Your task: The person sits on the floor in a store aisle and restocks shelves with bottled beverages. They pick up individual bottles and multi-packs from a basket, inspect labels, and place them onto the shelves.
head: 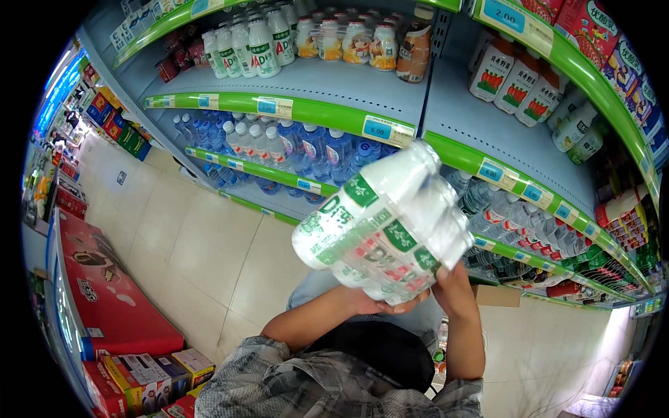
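Observation:
A shrink-wrapped pack of white plastic milk-drink bottles (387, 230) with green-and-white labels is held up at a tilt before my body. From below, my left hand (384, 304) supports the pack's lower end, with most of the fingers hidden behind or under it. My right hand (450, 285) grips the pack's lower right corner, its thumb on the film. Beyond the pack stands a shelf unit. On its upper left shelf (313, 86) are similar white bottles (261, 49) with green labels.
Small bottles in multipacks (355, 42) and a brown drink bottle (414, 44) stand on that shelf. Orange-capped juice bottles (504, 78) are at right. Water bottles (313, 149) fill lower shelves. A red display case (110, 292) and cartons (141, 379) flank the tiled floor (193, 235) at left.

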The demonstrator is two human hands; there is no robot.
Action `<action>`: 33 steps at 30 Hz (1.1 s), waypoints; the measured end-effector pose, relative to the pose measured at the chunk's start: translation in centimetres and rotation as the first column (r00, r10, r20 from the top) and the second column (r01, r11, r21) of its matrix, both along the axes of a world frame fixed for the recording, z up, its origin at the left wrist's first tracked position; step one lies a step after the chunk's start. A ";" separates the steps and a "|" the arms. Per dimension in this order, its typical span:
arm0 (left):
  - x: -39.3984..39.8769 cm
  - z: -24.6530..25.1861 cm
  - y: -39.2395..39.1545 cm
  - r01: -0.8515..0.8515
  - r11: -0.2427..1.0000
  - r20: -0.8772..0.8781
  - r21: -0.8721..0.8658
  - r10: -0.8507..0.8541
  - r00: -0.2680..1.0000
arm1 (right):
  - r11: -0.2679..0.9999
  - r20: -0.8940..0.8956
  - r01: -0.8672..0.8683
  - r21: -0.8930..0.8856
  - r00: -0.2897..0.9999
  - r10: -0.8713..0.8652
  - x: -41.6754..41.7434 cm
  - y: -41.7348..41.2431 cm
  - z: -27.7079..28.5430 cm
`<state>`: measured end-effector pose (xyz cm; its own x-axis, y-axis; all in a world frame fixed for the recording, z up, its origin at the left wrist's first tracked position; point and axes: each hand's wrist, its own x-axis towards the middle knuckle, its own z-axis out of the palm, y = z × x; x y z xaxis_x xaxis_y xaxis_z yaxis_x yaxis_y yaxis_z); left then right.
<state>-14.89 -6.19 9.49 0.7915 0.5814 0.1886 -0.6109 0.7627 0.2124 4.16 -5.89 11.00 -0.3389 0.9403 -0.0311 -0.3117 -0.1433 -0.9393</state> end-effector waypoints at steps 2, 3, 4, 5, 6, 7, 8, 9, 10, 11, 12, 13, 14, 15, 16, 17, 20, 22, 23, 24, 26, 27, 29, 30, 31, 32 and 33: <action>0.2 0.0 -0.1 0.070 0.997 0.027 0.033 -0.071 0.997 | 0.992 0.040 -0.125 0.020 0.991 0.124 1.1 -1.3 0.0; 0.7 0.5 0.0 0.119 0.992 0.035 0.046 -0.121 0.992 | 0.990 -0.036 -0.137 0.017 0.990 0.138 1.4 -1.6 0.7; 1.1 0.7 0.2 0.137 0.986 0.075 0.099 -0.145 0.987 | 0.992 -0.096 -0.130 0.011 0.987 0.130 1.7 -2.0 1.3; 1.5 0.8 0.8 0.151 0.979 0.098 0.137 -0.165 0.981 | 0.993 -0.157 -0.116 0.004 0.981 0.115 2.0 -2.0 1.6; 1.7 0.9 0.6 0.096 0.986 0.044 0.136 -0.103 0.994 | 0.995 -0.220 -0.090 -0.044 0.972 0.078 3.0 -2.7 0.3; 1.8 0.3 1.2 0.033 0.983 -0.050 0.181 -0.024 0.998 | 0.986 -0.332 -0.119 -0.120 0.940 0.073 3.9 -3.0 0.4; 1.2 0.2 1.6 -0.051 0.949 -0.231 0.310 0.127 0.965 | 0.994 -0.332 0.001 -0.108 0.943 -0.037 3.3 -2.9 1.1; 0.1 -0.9 1.2 -0.078 0.834 -0.472 0.546 0.383 0.794 | 0.995 -0.386 0.004 -0.098 0.921 -0.042 3.2 -3.0 1.9; -0.7 -1.8 1.9 0.160 0.578 -0.581 0.800 0.683 0.443 | 0.987 -0.375 0.111 -0.118 0.915 -0.148 4.3 -3.6 2.8; -1.1 -1.9 2.3 0.386 0.421 -0.519 0.821 0.832 0.195 | 0.968 -0.224 0.249 0.000 0.944 -0.243 6.1 -3.9 3.4; -1.2 -1.6 2.5 0.421 0.435 -0.529 0.796 0.838 0.135 | 0.945 0.009 0.316 0.087 0.948 -0.318 8.1 -4.6 4.8; -0.9 -1.1 3.1 0.395 0.485 -0.573 0.780 0.807 0.140 | 0.916 0.159 0.360 0.176 0.908 -0.387 9.9 -5.4 6.1; 0.0 -0.1 3.5 0.336 0.569 -0.645 0.751 0.742 0.184 | 0.883 0.303 0.391 0.259 0.835 -0.459 11.7 -6.2 7.2; 0.0 0.6 3.6 0.262 0.663 -0.712 0.701 0.672 0.202 | 0.859 0.363 0.401 0.318 0.786 -0.501 12.8 -6.9 7.0; -0.9 -0.6 4.0 0.297 0.697 -0.752 0.652 0.645 0.136 | 0.838 0.489 0.401 0.372 0.683 -0.543 14.7 -7.3 6.3; -2.6 -2.0 4.4 0.327 0.726 -0.781 0.605 0.621 0.065 | 0.820 0.598 0.386 0.423 0.561 -0.572 16.5 -7.9 5.8; -6.8 -4.1 3.9 0.307 0.808 -0.840 0.503 0.541 -0.046 | 0.812 0.811 0.358 0.461 0.202 -0.549 19.7 -11.0 4.0; -8.5 -4.5 3.4 0.226 0.849 -0.857 0.478 0.507 -0.089 | 0.825 0.891 0.371 0.426 -0.011 -0.455 21.1 -13.6 1.0; -8.9 -4.8 3.4 0.195 0.854 -0.859 0.483 0.505 -0.083 | 0.831 0.917 0.392 0.394 -0.106 -0.385 21.6 -15.2 -1.3; -9.1 -5.0 3.6 0.167 0.858 -0.861 0.487 0.503 -0.075 | 0.843 0.931 0.397 0.362 -0.188 -0.312 22.1 -16.9 -3.5; -9.4 -6.0 3.7 0.121 0.861 -0.861 0.495 0.504 -0.069 | 0.851 0.926 0.405 0.334 -0.310 -0.216 23.4 -20.3 -8.7; -9.5 -6.6 3.8 0.108 0.860 -0.859 0.499 0.508 -0.071 | 0.848 0.915 0.409 0.339 -0.352 -0.196 23.8 -22.0 -11.3; -9.3 -6.8 4.0 0.103 0.858 -0.852 0.504 0.513 -0.103 | 0.829 0.911 0.470 0.302 -0.398 -0.106 24.0 -24.8 -15.6; -9.0 -6.8 4.2 0.108 0.858 -0.849 0.502 0.513 -0.126 | 0.823 0.918 0.505 0.261 -0.393 -0.050 23.9 -26.2 -17.3; -8.8 -6.8 4.3 0.113 0.859 -0.846 0.499 0.512 -0.151 | 0.814 0.923 0.539 0.218 -0.384 0.008 23.6 -27.5 -19.0; -8.8 -6.8 4.3 0.114 0.861 -0.846 0.496 0.508 -0.162 | 0.810 0.917 0.543 0.222 -0.397 0.015 23.3 -28.7 -20.5; -8.7 -6.9 4.4 0.113 0.862 -0.844 0.494 0.507 -0.173 | 0.790 0.925 0.582 0.194 -0.377 0.050 23.0 -29.6 -22.0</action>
<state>-23.60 -1.76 2.60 0.1136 0.9005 -0.4199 0.3995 0.3455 0.8491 27.14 -35.51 -10.97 0.6971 0.7068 -0.1207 0.7111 -0.7030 -0.0095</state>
